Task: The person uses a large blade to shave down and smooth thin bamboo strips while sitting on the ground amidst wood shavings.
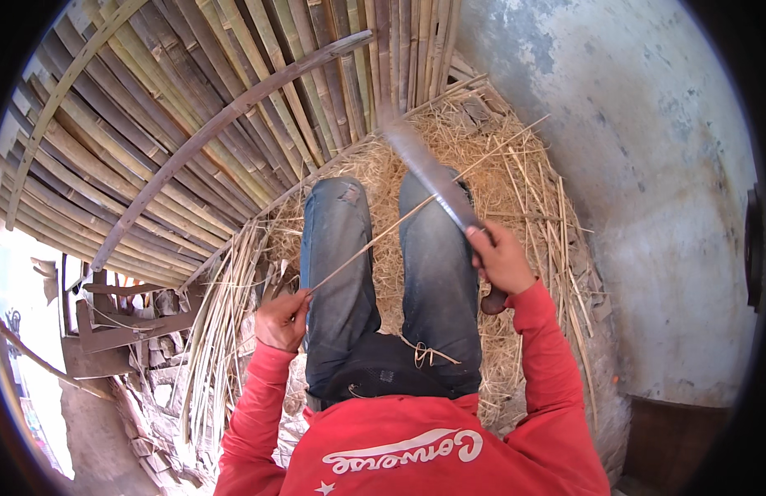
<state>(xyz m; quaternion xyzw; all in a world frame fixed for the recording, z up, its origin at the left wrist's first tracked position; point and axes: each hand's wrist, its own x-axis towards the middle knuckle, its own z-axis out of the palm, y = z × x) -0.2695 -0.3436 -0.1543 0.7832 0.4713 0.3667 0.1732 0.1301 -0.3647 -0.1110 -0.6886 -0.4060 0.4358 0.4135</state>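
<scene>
My left hand (283,321) is closed on the near end of a long thin bamboo strip (368,245), just left of my left knee. The strip slants up and to the right across both thighs, its far end over the straw. In my right hand (502,263) is a machete (432,176), my fingers wrapped round its handle. Its broad metal blade points up and left over my right knee and crosses the strip; whether the two touch I cannot tell. The blade's tip is blurred. A short curled sliver (424,354) lies on my lap.
Pale shavings (399,273) cover the floor around my legs. Bundled split strips (209,347) lie at the left, more strips (565,256) at the right. A bamboo slat partition (259,99) with curved rails rises ahead, and a plastered wall (664,190) stands at the right.
</scene>
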